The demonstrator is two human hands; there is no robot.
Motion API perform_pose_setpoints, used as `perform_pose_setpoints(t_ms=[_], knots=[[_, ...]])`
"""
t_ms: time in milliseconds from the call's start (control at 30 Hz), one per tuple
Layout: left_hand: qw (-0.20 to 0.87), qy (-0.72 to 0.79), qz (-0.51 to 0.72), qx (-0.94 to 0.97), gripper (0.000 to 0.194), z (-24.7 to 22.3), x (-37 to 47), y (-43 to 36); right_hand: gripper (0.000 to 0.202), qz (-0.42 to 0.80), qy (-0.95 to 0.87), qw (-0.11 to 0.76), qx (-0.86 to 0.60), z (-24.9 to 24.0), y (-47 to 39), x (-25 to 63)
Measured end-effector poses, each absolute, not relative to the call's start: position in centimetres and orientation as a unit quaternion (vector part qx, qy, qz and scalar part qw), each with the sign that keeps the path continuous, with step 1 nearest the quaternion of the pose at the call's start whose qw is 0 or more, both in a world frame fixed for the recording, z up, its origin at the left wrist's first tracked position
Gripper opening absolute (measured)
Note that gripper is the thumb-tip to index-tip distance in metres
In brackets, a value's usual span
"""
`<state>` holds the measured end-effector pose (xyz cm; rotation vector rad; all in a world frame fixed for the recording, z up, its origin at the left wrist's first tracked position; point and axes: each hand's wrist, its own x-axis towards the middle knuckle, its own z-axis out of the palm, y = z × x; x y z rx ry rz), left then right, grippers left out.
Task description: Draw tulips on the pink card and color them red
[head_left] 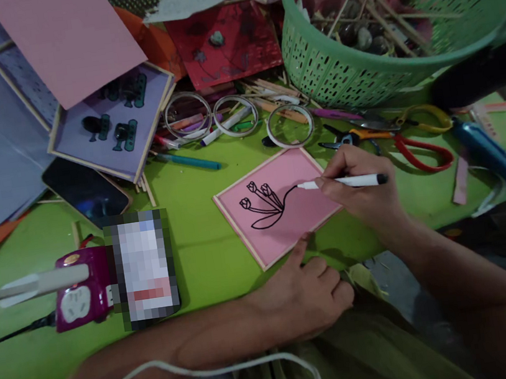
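Observation:
My right hand [358, 184] is closed around a white marker [365, 180] with a black end. Its tip touches a pink card [302, 207] at the end of a curved black line. The card has a thin pale wooden border and bears a black drawing of flowers [263, 197] with stems and a long leaf. My left hand [311, 288] holds nothing. Its index finger stretches onto the card's near edge, while the other fingers are loosely bent at the table edge.
A green basket [360, 80] with sticks stands at the back right. Scissors [427, 152], tape rings [290, 126] and pens [192, 161] lie behind the card. A phone [148, 267], purple power socket [74, 305] and dark phone [86, 191] are leftward. A white cable [212, 369] crosses my left arm.

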<state>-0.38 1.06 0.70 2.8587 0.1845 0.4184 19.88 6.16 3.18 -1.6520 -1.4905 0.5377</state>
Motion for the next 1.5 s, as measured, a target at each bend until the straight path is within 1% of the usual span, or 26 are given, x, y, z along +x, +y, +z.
perform_pose_setpoints(t_ms=[300,700,900,1100,1500], knots=[[0.12,0.069,0.155,0.978,0.017,0.29,-0.32,0.8,0.021,0.19,-0.59,0.428,-0.658,2.86,6.1,20.04],[0.113,0.075,0.175,0.975,0.018,0.37,-0.31,0.78,0.024,0.185,-0.593,0.414,-0.665,2.84,5.75,20.03],[0.11,0.082,0.181,0.974,0.017,-0.13,-0.2,0.49,0.024,0.176,-0.618,0.41,-0.647,3.03,5.63,20.0],[0.114,0.08,0.165,0.976,0.016,0.04,-0.11,0.55,0.02,0.161,-0.634,0.409,-0.637,3.04,5.62,19.91],[0.119,0.079,0.159,0.977,0.013,0.05,-0.08,0.46,0.024,0.17,-0.661,0.394,-0.616,3.32,5.46,19.95]])
